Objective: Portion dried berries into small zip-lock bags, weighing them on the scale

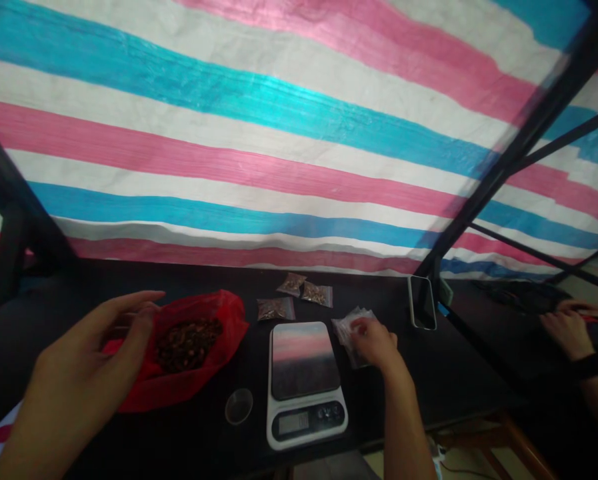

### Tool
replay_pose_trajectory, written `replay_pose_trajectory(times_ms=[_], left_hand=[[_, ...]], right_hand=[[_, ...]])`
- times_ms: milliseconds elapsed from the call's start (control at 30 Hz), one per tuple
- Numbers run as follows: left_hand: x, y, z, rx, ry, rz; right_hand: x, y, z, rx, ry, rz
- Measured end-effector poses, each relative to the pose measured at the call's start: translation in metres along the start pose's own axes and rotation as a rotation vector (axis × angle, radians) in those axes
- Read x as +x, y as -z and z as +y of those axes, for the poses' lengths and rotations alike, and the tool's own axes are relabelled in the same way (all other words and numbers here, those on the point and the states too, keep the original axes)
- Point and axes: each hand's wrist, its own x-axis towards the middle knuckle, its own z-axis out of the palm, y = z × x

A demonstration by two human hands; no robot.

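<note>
A red plastic bag (199,387) stands open on the black table, with brown dried pieces (189,343) inside. My left hand (89,367) is at the bag's left rim, its fingers curved and apart; I see nothing held in it. To the right, my right hand (376,340) pinches at a stack of small clear zip bags (356,357), fingertips partly hidden. Between the hands sits a white kitchen scale (306,380) with a bare platform and a lit display. A small clear cup (239,407) is left of the scale.
Several filled zip bags, including one nearer bag (276,309), lie behind the scale. A phone (422,303) rests by a black frame post (433,267). Striped sheeting (259,147) hangs behind the table. Another person's hands (573,327) are at far right.
</note>
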Motion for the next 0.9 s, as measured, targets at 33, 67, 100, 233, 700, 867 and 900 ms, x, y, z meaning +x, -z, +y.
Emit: replay_pose_trajectory(times_ms=[33, 67, 100, 233, 700, 867, 900], left_hand=[[-0.001, 0.002, 0.006, -0.024, 0.013, -0.002], [-0.001, 0.004, 0.012, -0.031, 0.020, -0.025], [-0.001, 0.006, 0.016, -0.033, 0.021, -0.060], [0.000, 0.005, 0.023, -0.070, -0.015, -0.094], [-0.003, -0.002, 0.020, -0.126, -0.100, -0.037], [-0.003, -0.003, 0.020, -0.149, -0.101, -0.074], [-0.004, -0.005, 0.022, -0.159, -0.120, -0.109]], right_hand=[[-0.001, 0.000, 0.000, -0.007, 0.005, -0.015], [-0.002, 0.000, -0.001, -0.016, 0.008, -0.018], [-0.002, 0.000, -0.003, -0.026, 0.010, -0.010], [-0.002, 0.000, -0.032, 0.018, 0.096, 0.070], [-0.033, -0.060, -0.142, 0.261, 0.503, -0.091], [-0.028, -0.058, -0.139, 0.297, 0.543, -0.061], [-0.027, -0.055, -0.138, 0.324, 0.548, -0.066]])
